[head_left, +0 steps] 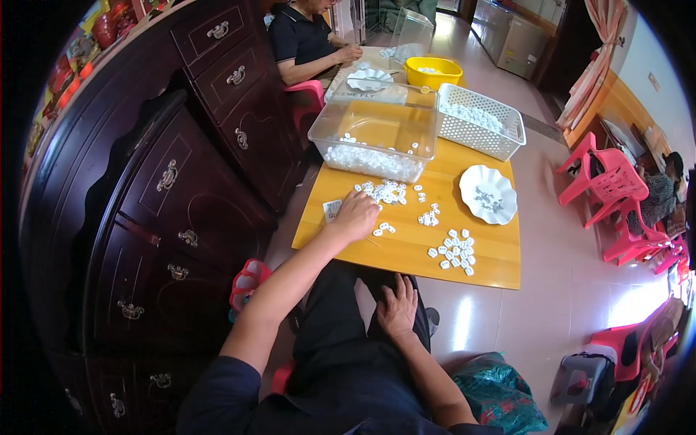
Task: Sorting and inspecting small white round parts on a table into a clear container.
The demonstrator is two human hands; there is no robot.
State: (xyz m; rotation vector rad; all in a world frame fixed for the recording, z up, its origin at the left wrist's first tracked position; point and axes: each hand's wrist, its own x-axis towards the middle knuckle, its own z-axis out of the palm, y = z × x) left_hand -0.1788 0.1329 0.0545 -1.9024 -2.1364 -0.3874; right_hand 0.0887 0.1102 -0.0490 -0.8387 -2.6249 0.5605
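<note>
My left hand rests on the wooden table at the near edge of a loose pile of small white oval pieces with dark marks. Its fingers curl down and together; what they hold, if anything, is hidden beneath them. A few similar pieces lie just right of this hand, and a small printed label is on its left. My right hand lies on my thigh below the table edge, its fingers spread and holding nothing. Farther right on the table is a spread group of white tags, with a small cluster behind it.
A clear plastic bin of white pieces stands behind the pile. Beside it are a white perforated basket, a scalloped plate and a yellow basin. Another person works across the table. A dark cabinet flanks the left.
</note>
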